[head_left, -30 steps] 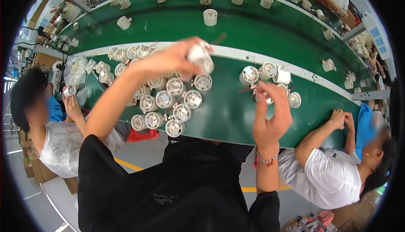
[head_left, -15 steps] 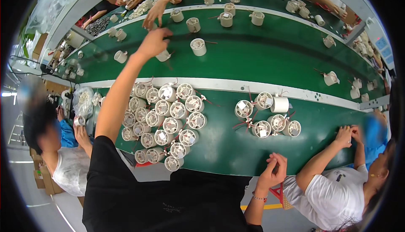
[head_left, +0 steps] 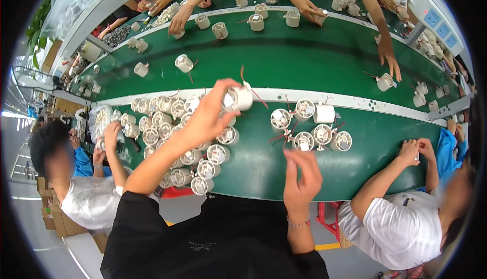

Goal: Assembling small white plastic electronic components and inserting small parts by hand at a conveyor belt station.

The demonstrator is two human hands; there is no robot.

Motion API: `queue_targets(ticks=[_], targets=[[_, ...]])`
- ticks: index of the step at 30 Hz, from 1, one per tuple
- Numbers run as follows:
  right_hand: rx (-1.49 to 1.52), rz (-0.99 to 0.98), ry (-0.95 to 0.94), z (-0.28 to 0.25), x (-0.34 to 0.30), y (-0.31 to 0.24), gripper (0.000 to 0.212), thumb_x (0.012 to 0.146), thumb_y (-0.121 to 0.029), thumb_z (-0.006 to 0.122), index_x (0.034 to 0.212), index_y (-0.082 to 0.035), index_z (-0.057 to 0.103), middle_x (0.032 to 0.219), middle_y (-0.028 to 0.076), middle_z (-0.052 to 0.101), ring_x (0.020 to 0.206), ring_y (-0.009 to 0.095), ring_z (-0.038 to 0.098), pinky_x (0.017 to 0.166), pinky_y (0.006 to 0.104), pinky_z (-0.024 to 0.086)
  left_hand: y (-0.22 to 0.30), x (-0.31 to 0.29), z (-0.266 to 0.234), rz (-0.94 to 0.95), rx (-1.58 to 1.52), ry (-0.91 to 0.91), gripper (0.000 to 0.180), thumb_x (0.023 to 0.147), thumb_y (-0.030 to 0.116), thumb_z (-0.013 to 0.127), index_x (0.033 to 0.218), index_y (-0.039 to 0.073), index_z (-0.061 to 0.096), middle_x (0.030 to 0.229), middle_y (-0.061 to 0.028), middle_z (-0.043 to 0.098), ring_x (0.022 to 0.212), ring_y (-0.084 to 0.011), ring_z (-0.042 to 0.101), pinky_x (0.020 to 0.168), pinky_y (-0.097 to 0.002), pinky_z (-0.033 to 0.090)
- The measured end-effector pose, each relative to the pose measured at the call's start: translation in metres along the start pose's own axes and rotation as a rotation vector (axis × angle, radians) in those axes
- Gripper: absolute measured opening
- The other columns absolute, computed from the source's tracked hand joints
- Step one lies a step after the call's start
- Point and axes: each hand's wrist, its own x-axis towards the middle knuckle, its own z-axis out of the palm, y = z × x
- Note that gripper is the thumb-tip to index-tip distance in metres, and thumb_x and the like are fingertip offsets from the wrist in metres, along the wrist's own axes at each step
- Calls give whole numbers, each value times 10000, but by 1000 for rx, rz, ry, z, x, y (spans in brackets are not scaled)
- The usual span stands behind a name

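My left hand (head_left: 209, 114) grips a white round plastic housing (head_left: 242, 98) with thin red wires, holding it over the white rail between the bench and the green belt. Beneath my left forearm stands a crowded cluster of similar white housings (head_left: 202, 186), partly hidden by the arm. My right hand (head_left: 303, 180) is raised above the near edge of the bench, fingers loosely bent and apart from the thumb, nothing visible in it. Just beyond it sits a smaller group of housings (head_left: 321, 134), one lying on its side, with red wires among them.
More white housings (head_left: 184, 63) are spread over the green belt (head_left: 284, 58). Across it, co-workers' hands (head_left: 388, 58) reach in. People sit close on both sides, one with hands (head_left: 413, 152) on the bench at right. A white rail (head_left: 355, 105) divides bench from belt.
My left hand has come back from the far side of the belt and now holds a housing. My right hand has risen and moved forward over the bench edge.
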Motion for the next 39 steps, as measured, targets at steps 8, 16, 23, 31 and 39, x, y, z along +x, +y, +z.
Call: queue_targets(ticks=[8,16,23,31,39], targets=[[357,258,-277,26,44,3,238,1105,-105,621,1249,13,771,1130,78,749,984,125,682,788,262,519,49,-73,16,94,-172,-1,658,842,-81,787,1424,28,500,1354,-230,625,1306,-462,623,1086,-474,512],[112,398,284,-2,-57,48,173,1077,-42,629,1138,25,776,861,36,706,743,85,630,661,253,489,-145,85,-12,-230,128,-35,665,769,29,857,1351,68,536,1133,-189,753,1122,-427,722,979,-485,556],[-23,378,351,-3,-90,62,172,1081,-36,628,1145,30,773,754,13,665,660,63,579,603,228,452,-143,121,13,-169,597,185,638,794,-35,739,1402,65,572,1375,-238,629,1366,-430,563,1112,-513,504],[-25,303,279,-4,-85,58,174,1085,-31,627,1162,37,768,743,16,654,656,56,567,602,217,453,4,35,79,355,-19,-352,675,804,-46,801,1434,57,581,1378,-184,596,1300,-415,601,1028,-451,567],[287,461,119,10,-74,12,210,1077,-21,636,1251,31,740,938,49,693,750,75,615,638,228,486,40,-46,40,223,-72,-133,627,777,-50,860,1335,61,597,1306,-159,583,1257,-363,666,1011,-422,584]])
